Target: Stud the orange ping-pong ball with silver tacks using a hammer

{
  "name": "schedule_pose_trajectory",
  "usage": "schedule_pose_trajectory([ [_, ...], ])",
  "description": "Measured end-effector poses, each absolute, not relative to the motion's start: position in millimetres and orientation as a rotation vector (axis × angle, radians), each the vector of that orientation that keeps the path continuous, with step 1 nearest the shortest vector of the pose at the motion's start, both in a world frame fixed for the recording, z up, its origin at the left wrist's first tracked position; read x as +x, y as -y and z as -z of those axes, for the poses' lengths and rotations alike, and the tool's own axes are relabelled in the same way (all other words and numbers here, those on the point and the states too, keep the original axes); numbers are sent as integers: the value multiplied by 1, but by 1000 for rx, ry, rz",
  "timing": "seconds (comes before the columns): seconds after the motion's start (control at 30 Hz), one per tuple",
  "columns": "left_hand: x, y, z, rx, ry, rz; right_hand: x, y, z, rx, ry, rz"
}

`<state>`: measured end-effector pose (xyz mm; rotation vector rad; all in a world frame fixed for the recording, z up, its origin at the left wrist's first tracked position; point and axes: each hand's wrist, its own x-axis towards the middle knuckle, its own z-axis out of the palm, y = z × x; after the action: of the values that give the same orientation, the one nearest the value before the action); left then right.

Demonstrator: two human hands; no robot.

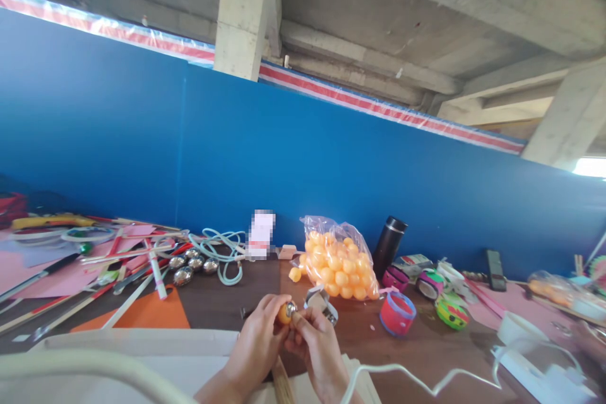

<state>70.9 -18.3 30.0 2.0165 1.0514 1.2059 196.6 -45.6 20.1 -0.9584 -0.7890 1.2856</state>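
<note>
The left hand (259,342) holds a small, round orange ball (283,314) in its fingertips, low in the middle of the view and above the dark brown tabletop (353,334). A shiny, silver-coloured patch (291,309) shows on the side of the ball toward the right hand (319,339). The right hand's thumb and forefinger are drawn narrowly together at the edge of that patch, the other fingers curled under; I cannot tell whether they pinch anything between them. Below the hands lies a flat, light brown wooden stick (283,384), partly covered by the left wrist. Just beyond the hands stands a clear plastic bag (316,223) full of orange balls, with one loose orange ball (295,274) at its left side. A black, cylindrical bottle (389,245) leans close to the bag's right side, and a short, red roll with a blue rim (396,314) sits nearer, to the right of the hands. Off to the left lie several shiny, silver-coloured balls (183,276) — grouped beside a looped, pale blue cable (230,274) — and an orange, flat sheet (156,312). A white, thin cord (402,367) crosses the near right of the tabletop, and a plain blue partition (331,158) rises behind everything.
</note>
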Motion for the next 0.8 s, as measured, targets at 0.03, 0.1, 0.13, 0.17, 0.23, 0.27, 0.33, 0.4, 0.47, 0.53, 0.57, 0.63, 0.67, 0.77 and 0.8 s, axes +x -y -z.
schedule_pose_trajectory([
  [0.03, 71, 18, -30, 1988, -1043, -1214, 196, 45, -20, -953, 787, -1285],
  [0.1, 70, 18, -30, 1909, -1027, -1240, 196, 45, -21, -939, 793, -1285],
  [0.13, 70, 17, -30, 1865, -1022, -1255, 195, 45, -22, -930, 800, -1287],
  [0.17, 70, 16, -30, 1827, -1019, -1269, 195, 45, -23, -921, 809, -1289],
  [0.23, 70, 15, -29, 1768, -1019, -1289, 196, 46, -26, -906, 833, -1293],
  [0.27, 70, 14, -28, 1744, -1019, -1294, 196, 46, -28, -903, 843, -1290],
  [0.33, 72, 13, -26, 1682, -1006, -1301, 198, 48, -32, -911, 852, -1266],
  [0.4, 73, 10, -24, 1613, -973, -1296, 201, 50, -35, -937, 857, -1224],
  [0.47, 73, 8, -22, 1542, -926, -1276, 204, 50, -35, -977, 874, -1177],
  [0.53, 72, 4, -21, 1470, -874, -1251, 208, 48, -32, -1038, 908, -1133],
  [0.57, 71, 3, -21, 1434, -850, -1241, 210, 46, -29, -1082, 929, -1111],
  [0.63, 70, 1, -23, 1364, -810, -1230, 214, 42, -23, -1193, 975, -1062],
  [0.67, 69, 0, -24, 1328, -794, -1225, 215, 41, -19, -1252, 1002, -1038],
  [0.77, 68, 1, -28, 1216, -769, -1215, 217, 38, -9, -1385, 1099, -981],
  [0.8, 68, 2, -29, 1180, -767, -1215, 217, 39, -7, -1411, 1134, -969],
])
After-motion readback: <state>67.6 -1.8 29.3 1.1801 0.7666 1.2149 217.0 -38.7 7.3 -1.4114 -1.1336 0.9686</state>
